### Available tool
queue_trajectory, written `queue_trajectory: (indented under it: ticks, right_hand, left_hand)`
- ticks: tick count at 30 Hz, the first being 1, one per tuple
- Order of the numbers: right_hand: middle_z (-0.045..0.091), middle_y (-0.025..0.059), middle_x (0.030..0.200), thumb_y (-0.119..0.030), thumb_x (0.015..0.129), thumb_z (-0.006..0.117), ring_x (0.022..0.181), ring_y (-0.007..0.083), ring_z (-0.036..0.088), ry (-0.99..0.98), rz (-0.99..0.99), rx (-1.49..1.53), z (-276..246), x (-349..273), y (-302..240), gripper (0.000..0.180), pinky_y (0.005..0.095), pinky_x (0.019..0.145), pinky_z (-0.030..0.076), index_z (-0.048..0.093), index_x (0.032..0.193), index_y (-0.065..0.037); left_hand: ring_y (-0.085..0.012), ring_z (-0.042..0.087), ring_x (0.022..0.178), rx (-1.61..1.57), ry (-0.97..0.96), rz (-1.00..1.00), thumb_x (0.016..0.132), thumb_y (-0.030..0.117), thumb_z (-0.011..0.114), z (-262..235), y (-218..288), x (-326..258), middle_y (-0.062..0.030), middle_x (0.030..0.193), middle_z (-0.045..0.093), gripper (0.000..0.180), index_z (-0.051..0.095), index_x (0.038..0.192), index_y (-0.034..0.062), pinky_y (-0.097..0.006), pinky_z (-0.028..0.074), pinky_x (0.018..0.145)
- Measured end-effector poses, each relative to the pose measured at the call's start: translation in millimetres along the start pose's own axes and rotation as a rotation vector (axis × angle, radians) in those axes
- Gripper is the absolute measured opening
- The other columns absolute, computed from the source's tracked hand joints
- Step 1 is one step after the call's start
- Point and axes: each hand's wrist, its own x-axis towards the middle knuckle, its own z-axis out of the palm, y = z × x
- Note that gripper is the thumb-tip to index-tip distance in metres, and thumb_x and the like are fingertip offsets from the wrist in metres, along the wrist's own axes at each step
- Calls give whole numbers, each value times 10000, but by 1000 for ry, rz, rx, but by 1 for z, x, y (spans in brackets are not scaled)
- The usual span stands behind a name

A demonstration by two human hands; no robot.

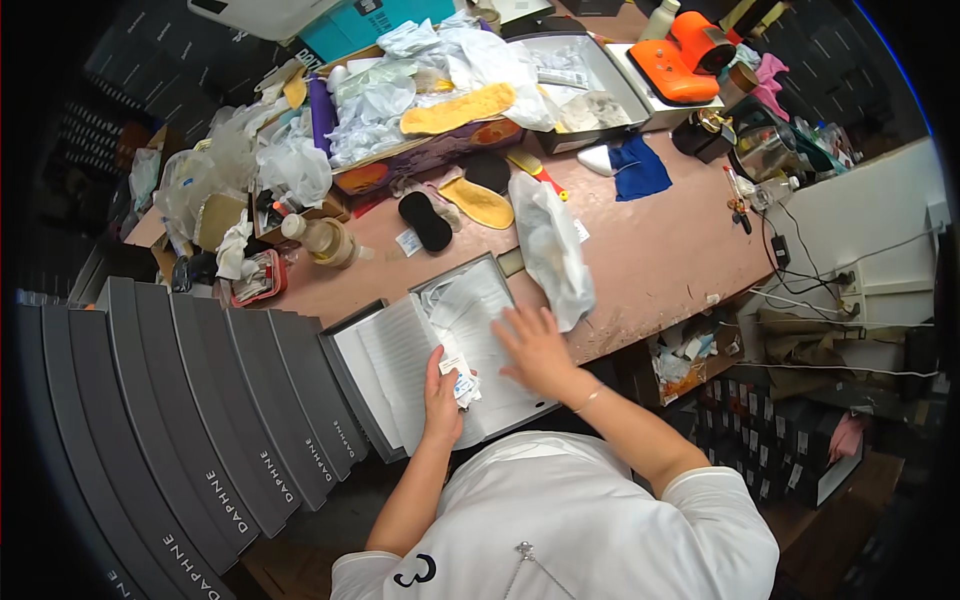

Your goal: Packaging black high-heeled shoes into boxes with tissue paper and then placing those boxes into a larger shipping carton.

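My left hand [442,402] is closed around a few small white packets [462,384] with blue marks, held over an open grey shoe box [360,318]. Inside the box lies white tissue paper [388,352], partly ribbed and crumpled toward the far end. My right hand [536,352] is spread with fingers apart over the right side of the paper, holding nothing. Whether its fingertips touch the paper I cannot tell. Just beyond that hand, a white plastic bag [552,255] with something inside lies beside the box.
Stacked grey shoe boxes [225,400] rise at the left. Farther back are a black insole [426,222], yellow insoles [478,203], a bottle [322,242], a purple carton [420,150] heaped with bags, a blue cloth [640,168] and an orange device [682,62]. Cables [800,290] hang at the right.
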Motion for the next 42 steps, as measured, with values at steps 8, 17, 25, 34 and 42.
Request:
queue_trajectory:
  ticks: [8,17,25,34,42]
  right_hand:
    - [624,117,1065,-144,885,605,994,247,607,429,230,777,24,-16,19,108,356,824,494,624,937,-52]
    - [589,-1,902,-207,967,514,851,118,575,773,830,1703,-4,-74,70,138,292,747,494,553,991,-77]
    - [681,89,977,-211,926,583,908,142,624,-704,271,1330,-56,-101,-17,287,268,832,486,648,1106,2]
    - [340,304,1386,-107,848,613,1278,449,349,171,134,454,-13,-24,-16,573,439,1063,315,370,1337,66]
    - [205,245,1493,-423,918,524,1402,343,183,-30,415,623,-56,-31,5,764,389,1131,168,193,1457,5]
  left_hand:
    - [-186,620,869,69,14,55,911,48,422,-13,-17,13,-136,1072,570,523,301,1417,105,-312,546,699]
    - [-283,247,1370,544,100,48,841,209,614,18,-42,29,-200,1460,274,754,223,1449,-2,-371,242,1102]
    - [-356,329,1322,884,-64,508,873,165,583,-10,-7,-28,-242,1412,333,630,304,1403,-31,-400,281,1087]
    - [-441,506,1100,1144,174,418,815,177,593,-27,-10,38,-299,1192,514,579,400,1308,-57,-437,409,950]
    - [-306,639,859,854,22,353,810,170,534,-14,75,1,-211,920,659,367,590,1099,-50,-380,480,777]
